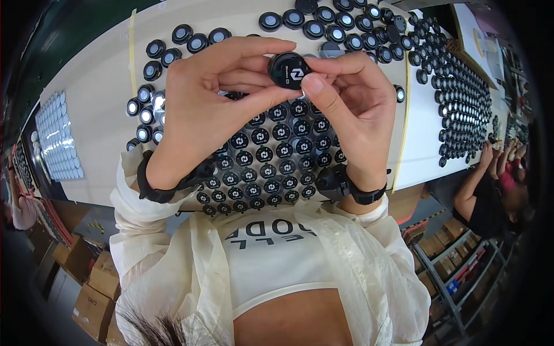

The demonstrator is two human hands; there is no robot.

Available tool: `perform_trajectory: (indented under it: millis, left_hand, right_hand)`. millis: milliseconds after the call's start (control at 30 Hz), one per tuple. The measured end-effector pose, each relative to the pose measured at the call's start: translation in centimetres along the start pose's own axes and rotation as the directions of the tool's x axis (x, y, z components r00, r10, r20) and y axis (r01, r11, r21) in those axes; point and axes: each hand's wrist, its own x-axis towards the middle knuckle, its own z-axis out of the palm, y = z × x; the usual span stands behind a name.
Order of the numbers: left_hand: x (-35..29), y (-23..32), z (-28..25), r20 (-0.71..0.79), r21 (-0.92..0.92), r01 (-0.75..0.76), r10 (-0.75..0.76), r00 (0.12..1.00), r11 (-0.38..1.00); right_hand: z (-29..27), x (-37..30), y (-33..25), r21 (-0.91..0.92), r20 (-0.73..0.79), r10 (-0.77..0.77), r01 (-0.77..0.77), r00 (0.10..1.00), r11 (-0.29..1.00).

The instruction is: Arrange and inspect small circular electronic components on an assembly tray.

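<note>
Both hands hold one small round black puck (288, 70) with a white logo on its face, raised above the table. My left hand (202, 104) grips its left side, with a finger along the upper edge and the thumb along the lower one. My right hand (366, 106) pinches the puck's right edge between thumb and fingers. Under my hands, similar logo-faced pucks (264, 154) stand in close rows. Other black pucks with pale round centres (197, 43) lie beyond my left hand, and more (345, 21) are scattered at the far side. Dark bands circle both my wrists.
A sheet of pale round stickers (59, 138) lies at the table's left end. Yellow tape (402, 138) crosses the tabletop on the right, with dense puck rows (467, 109) past it. A co-worker in black (482, 199) is at the right. Cardboard boxes (92, 308) stand lower left.
</note>
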Motion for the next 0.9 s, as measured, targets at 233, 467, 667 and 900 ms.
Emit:
perform_trajectory:
  millis: [233,467,667,900]
  left_hand:
    - [0.08,-0.20,0.27,-0.067,0.011,-0.032,0.033,0.997,0.999]
    - [0.00,-0.27,0.40,-0.046,0.054,-0.035,0.037,0.998,0.998]
    - [-0.04,-0.50,0.42,-0.044,0.109,-0.059,0.064,0.997,0.992]
    - [0.07,-1.02,0.41,-0.034,0.138,-0.080,0.085,0.996,0.987]
  right_hand:
    - [0.17,0.11,0.60,0.000,-0.020,0.004,-0.004,1.000,1.000]
    - [0.35,0.32,0.99,-0.069,-0.062,-0.046,0.042,0.997,0.997]
    - [-0.07,0.08,0.99,-0.143,-0.060,-0.049,0.040,0.997,0.989]
    - [-0.04,0.50,0.81,-0.183,-0.035,-0.045,0.038,0.998,0.982]
